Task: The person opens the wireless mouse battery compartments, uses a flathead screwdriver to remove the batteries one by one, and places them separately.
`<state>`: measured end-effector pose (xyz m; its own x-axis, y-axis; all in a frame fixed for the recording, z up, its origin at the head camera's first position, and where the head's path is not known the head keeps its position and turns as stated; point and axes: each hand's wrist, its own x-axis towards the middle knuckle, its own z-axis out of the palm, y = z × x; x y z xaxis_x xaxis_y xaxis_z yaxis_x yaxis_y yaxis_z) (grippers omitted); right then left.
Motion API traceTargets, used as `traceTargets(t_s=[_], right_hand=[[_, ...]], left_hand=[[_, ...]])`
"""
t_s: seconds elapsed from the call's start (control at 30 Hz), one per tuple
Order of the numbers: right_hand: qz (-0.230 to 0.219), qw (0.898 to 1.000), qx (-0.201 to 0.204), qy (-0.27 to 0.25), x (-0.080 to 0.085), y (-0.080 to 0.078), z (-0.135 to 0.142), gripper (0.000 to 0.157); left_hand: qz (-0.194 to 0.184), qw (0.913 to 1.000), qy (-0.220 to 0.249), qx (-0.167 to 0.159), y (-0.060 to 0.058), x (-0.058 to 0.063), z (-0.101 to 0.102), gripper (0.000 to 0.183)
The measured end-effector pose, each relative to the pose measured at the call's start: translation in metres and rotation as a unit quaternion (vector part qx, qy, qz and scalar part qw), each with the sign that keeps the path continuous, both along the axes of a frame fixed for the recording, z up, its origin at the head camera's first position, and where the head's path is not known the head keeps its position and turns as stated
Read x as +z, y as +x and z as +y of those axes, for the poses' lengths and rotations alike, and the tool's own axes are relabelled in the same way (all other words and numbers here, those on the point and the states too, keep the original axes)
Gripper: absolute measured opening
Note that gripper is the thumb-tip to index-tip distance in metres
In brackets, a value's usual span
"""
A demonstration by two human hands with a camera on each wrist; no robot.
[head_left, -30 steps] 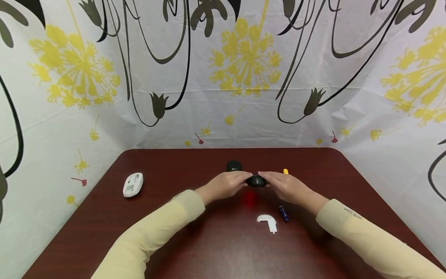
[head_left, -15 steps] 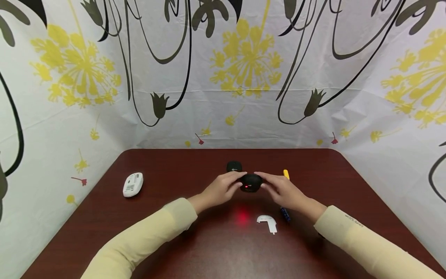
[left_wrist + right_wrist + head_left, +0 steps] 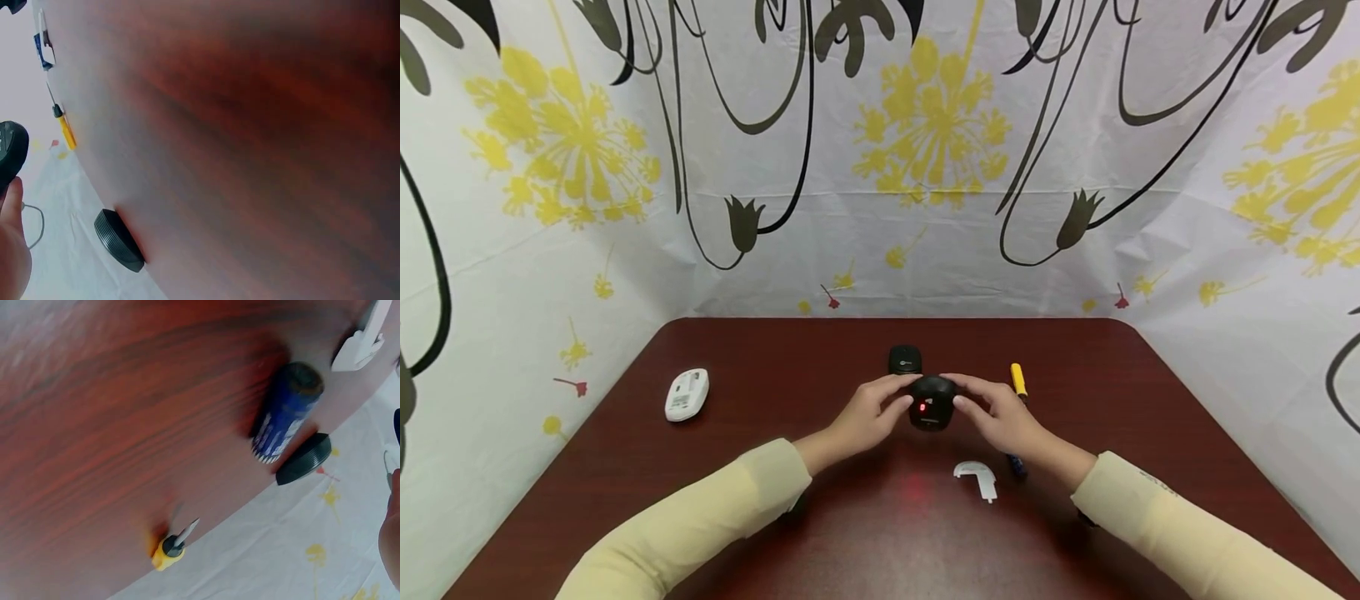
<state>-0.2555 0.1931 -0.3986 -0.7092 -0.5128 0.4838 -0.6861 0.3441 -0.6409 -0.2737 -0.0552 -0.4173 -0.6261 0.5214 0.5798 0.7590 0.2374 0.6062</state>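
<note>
Both hands hold a black computer mouse (image 3: pixel 932 408) above the table, tilted so its underside, with a glowing red light, faces the head camera. My left hand (image 3: pixel 867 417) grips its left side between thumb and fingers. On the opposite side my right hand (image 3: pixel 1003 421) grips it the same way. Part of that mouse (image 3: pixel 12 150) shows at the left wrist view's edge. Below the right hand lies a blue battery (image 3: pixel 287 412), mostly covered by the hand in the head view. A white L-shaped cover (image 3: pixel 979 479) rests nearer the body.
Behind the hands sits another black rounded, mouse-like thing (image 3: pixel 905 359) with ribbed sides. A yellow-handled screwdriver (image 3: pixel 1018 379) lies right of it. At the left, a white mouse (image 3: pixel 687 395) lies with its labelled underside up. Patterned cloth (image 3: pixel 775 283) hangs past the table's far edge.
The hands have shifted slightly left and toward the body, tipping the mouse so its underside came into view. Its red light became visible, and the thumbs have come apart from the fingers.
</note>
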Motion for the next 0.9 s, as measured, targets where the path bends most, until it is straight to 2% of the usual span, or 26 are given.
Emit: traceTargets(t_s=[0.17,0.27,0.4,0.63,0.77,0.9], right_hand=[[-0.084,0.996,0.008,-0.037,0.0,0.005,-0.005,0.037],[-0.124,0.99,0.028,-0.067,0.0,0.006,-0.007,0.037],[-0.163,0.982,0.028,-0.086,0.0,0.009,-0.011,0.038],[-0.255,0.96,0.019,-0.115,0.003,0.014,-0.017,0.042],[-0.296,0.947,0.019,-0.124,0.004,0.017,-0.019,0.046],[-0.354,0.922,0.02,-0.154,0.004,0.022,-0.022,0.048]], left_hand=[[-0.046,0.9986,0.018,0.02,0.008,0.001,-0.001,0.034],[-0.097,0.9944,0.039,0.018,0.014,0.001,-0.001,0.034],[-0.17,0.9831,0.066,0.013,0.019,0.001,-0.002,0.035],[-0.235,0.9666,0.099,0.026,0.027,0.001,-0.005,0.036],[-0.291,0.9476,0.132,0.014,0.032,0.0,-0.005,0.036],[-0.36,0.9172,0.171,0.009,0.037,-0.003,-0.005,0.036]])
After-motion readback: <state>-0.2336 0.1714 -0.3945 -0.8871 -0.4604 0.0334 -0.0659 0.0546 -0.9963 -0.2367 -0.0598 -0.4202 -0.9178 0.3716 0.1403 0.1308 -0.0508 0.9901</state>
